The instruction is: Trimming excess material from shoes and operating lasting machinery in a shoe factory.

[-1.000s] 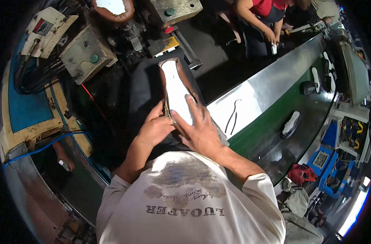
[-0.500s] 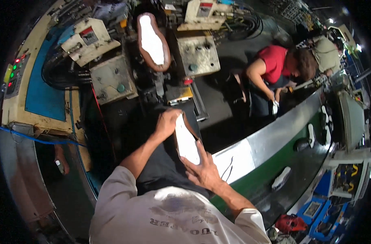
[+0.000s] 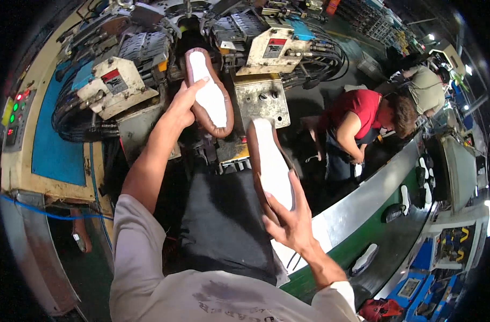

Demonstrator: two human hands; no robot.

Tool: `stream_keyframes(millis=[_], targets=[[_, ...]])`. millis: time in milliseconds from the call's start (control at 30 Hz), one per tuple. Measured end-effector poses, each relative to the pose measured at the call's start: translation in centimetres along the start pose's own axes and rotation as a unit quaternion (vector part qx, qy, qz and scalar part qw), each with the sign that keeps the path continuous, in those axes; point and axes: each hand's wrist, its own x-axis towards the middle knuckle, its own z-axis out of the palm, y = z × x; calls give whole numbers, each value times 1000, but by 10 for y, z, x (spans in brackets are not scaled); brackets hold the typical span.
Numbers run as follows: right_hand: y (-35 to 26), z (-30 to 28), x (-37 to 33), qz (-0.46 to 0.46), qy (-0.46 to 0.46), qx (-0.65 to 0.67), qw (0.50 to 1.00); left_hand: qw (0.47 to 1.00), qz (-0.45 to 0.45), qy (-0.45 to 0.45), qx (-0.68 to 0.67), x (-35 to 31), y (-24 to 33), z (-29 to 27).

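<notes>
A brown shoe upper point(image 3: 225, 102) with a white bottom faces upward, mounted sole-up in the machine ahead of me. My left hand point(image 3: 183, 103) grips its left side, the thumb lying on the white bottom and the other fingers partly hidden. A second brown shoe upper point(image 3: 274, 161), also white-bottomed, is in my right hand point(image 3: 292, 222). The fingers of that hand wrap round its near end, and its far end points toward the machine. This second shoe is apart from the mounted one, to its right and nearer to me.
Pale machine blocks point(image 3: 113, 86) with hoses flank the mounted shoe. A control panel point(image 3: 15, 121) with lit buttons stands at far left. On the right, a green conveyor point(image 3: 341, 244) with a metal edge carries several shoes point(image 3: 365, 259). A person in red point(image 3: 357, 118) works beyond it.
My left hand has let go of the hand-held shoe and reached forward to the mounted one. My right hand keeps the other shoe, now farther right. The view has tilted up.
</notes>
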Motion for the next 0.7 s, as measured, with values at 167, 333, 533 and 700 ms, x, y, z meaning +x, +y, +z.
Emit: stream_keyframes(millis=[167, 333, 533, 700], targets=[[-12, 11, 132, -91, 24, -18, 995, 994, 41, -97, 18, -82, 11, -26], [-7, 70, 221, -100, 44, -20, 994, 980, -17, -130, -150, -228, -20, -58], [-9, 132, 240, -69, 42, -32, 996, 961, -52, -24, -270, -283, -122, -146], [-11, 147, 235, -93, 66, -34, 993, 968, -124, 105, -191, -304, -162, -149]])
